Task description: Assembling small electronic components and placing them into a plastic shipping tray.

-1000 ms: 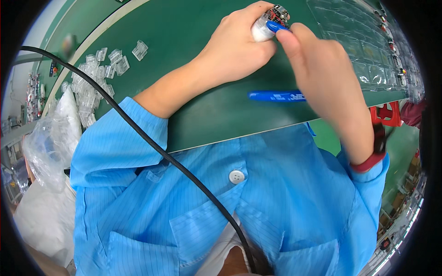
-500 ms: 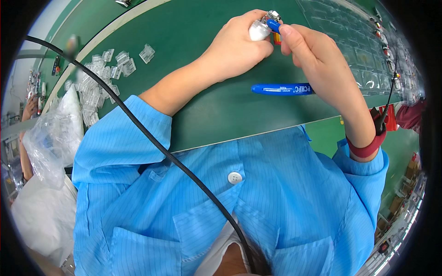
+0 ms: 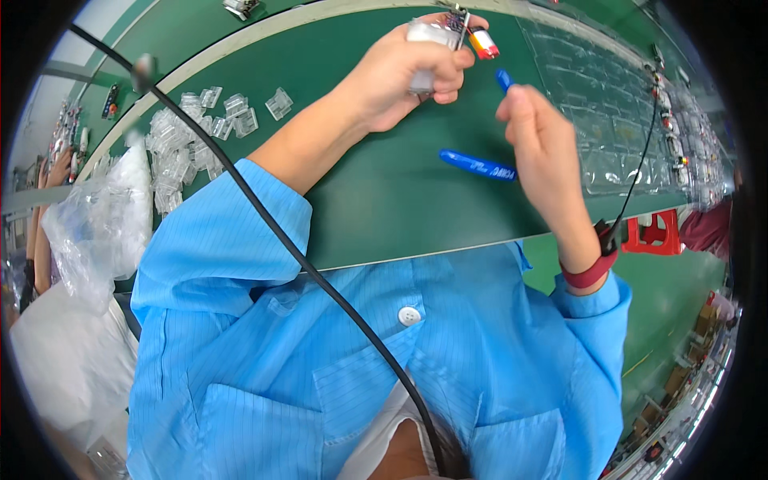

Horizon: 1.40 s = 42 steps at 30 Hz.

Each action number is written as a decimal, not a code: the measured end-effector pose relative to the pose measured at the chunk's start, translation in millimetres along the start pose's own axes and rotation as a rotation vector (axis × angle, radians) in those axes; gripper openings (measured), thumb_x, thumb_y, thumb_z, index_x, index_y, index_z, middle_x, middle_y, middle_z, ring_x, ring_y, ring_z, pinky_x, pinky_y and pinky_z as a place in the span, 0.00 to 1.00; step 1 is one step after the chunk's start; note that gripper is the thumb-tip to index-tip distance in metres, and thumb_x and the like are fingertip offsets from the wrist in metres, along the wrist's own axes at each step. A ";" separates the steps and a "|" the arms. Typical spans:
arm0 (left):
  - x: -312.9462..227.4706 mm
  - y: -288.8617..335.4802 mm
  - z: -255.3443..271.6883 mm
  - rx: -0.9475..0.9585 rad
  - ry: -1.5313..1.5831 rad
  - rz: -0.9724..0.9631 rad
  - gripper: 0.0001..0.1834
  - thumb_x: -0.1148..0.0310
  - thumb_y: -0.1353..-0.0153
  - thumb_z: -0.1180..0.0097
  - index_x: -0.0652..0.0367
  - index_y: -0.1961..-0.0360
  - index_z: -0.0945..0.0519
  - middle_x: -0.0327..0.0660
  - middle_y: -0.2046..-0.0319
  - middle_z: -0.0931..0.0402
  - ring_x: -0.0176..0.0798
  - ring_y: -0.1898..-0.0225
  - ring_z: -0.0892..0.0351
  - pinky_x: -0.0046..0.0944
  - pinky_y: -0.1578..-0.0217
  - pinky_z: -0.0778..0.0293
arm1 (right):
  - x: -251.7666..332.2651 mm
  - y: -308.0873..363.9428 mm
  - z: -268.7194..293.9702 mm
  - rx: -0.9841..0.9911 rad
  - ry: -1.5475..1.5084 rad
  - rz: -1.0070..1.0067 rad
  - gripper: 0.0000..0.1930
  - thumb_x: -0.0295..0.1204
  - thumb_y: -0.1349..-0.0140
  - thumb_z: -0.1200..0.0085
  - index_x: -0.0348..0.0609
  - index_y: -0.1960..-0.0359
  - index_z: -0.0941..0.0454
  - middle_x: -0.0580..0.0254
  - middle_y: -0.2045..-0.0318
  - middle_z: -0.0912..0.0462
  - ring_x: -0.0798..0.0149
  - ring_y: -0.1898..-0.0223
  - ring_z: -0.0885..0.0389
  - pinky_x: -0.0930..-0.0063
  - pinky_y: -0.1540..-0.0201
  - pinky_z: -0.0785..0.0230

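Note:
At the far middle of the bench, my left hand [image 3: 408, 68] is closed round a white and clear plastic housing [image 3: 433, 36] with small metal and circuit parts at its top. Beside it a small white, red and yellow cylinder [image 3: 483, 43] hangs out past the fingers. My right hand [image 3: 544, 140], slightly blurred, is closed with a blue tool end [image 3: 503, 79] poking out above the thumb. A long blue handle [image 3: 478, 165] reaches left from under that hand. Whether both blue parts belong to one tool I cannot tell; any jaws are hidden.
Clear plastic pieces [image 3: 172, 148] lie heaped on the green bench [image 3: 360, 216] at left, near a plastic bag [image 3: 88, 232]. Clear trays [image 3: 616, 120] cover the right side. A black cable [image 3: 296, 248] crosses the view. A red stool [image 3: 654, 234] stands at right. Another person's hand shows far left.
My right hand has drawn back from the housing, down toward me, with the blue tool end. The left hand has turned the housing, and the coloured cylinder shows more. The view has shifted slightly.

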State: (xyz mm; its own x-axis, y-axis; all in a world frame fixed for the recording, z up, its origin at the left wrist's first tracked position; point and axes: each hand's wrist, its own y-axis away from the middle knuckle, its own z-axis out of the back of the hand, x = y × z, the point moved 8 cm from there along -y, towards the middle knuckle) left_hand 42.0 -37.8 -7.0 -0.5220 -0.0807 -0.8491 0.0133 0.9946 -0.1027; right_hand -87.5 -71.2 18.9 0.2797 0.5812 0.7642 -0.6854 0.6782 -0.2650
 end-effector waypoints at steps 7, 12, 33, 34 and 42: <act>-6.8 0.6 -4.4 0.100 0.237 -0.001 0.27 0.75 0.47 0.53 0.64 0.43 0.37 0.37 0.69 0.35 0.29 0.75 0.39 0.29 0.73 0.40 | -3.9 -3.6 -8.5 -0.106 0.186 0.068 0.11 0.33 0.35 0.53 0.37 0.66 0.26 0.49 0.77 0.26 0.52 0.75 0.27 0.63 0.72 0.36; -4.5 -5.5 13.0 0.048 0.394 0.038 0.22 0.65 0.36 0.58 0.56 0.41 0.38 0.41 0.57 0.28 0.42 0.58 0.26 0.43 0.51 0.31 | 20.4 6.7 6.7 -0.301 0.184 0.420 0.12 0.24 0.46 0.44 0.40 0.59 0.24 0.54 0.61 0.25 0.52 0.60 0.28 0.65 0.58 0.34; -77.1 -110.4 110.4 -0.394 -1.897 -0.424 0.17 0.80 0.55 0.51 0.60 0.60 0.27 0.49 0.51 0.33 0.54 0.50 0.30 0.45 0.50 0.31 | 18.7 13.3 2.4 -0.220 0.007 0.475 0.03 0.22 0.49 0.43 0.40 0.72 0.24 0.61 0.73 0.24 0.58 0.71 0.27 0.69 0.69 0.31; -77.7 -101.7 97.7 -0.452 -1.875 -0.467 0.17 0.80 0.55 0.50 0.61 0.60 0.26 0.50 0.50 0.32 0.52 0.49 0.30 0.44 0.48 0.33 | 19.6 13.7 0.9 -0.209 -0.019 0.496 0.03 0.22 0.49 0.43 0.40 0.72 0.24 0.61 0.73 0.24 0.58 0.71 0.27 0.69 0.69 0.32; 0.5 -53.1 -21.6 -0.091 -1.412 -0.396 0.09 0.74 0.46 0.45 0.63 0.63 0.23 0.45 0.59 0.25 0.46 0.55 0.25 0.38 0.51 0.31 | 22.5 27.2 19.4 -0.282 -0.061 0.538 0.04 0.22 0.50 0.42 0.40 0.73 0.24 0.62 0.74 0.25 0.59 0.72 0.28 0.69 0.71 0.33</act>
State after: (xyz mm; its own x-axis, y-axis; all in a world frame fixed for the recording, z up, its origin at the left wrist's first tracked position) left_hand 22.6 -89.2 9.1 0.7706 -0.2851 -0.5700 -0.0097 0.8890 -0.4578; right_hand -112.9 -48.4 40.3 -0.1011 0.8541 0.5102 -0.5135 0.3945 -0.7621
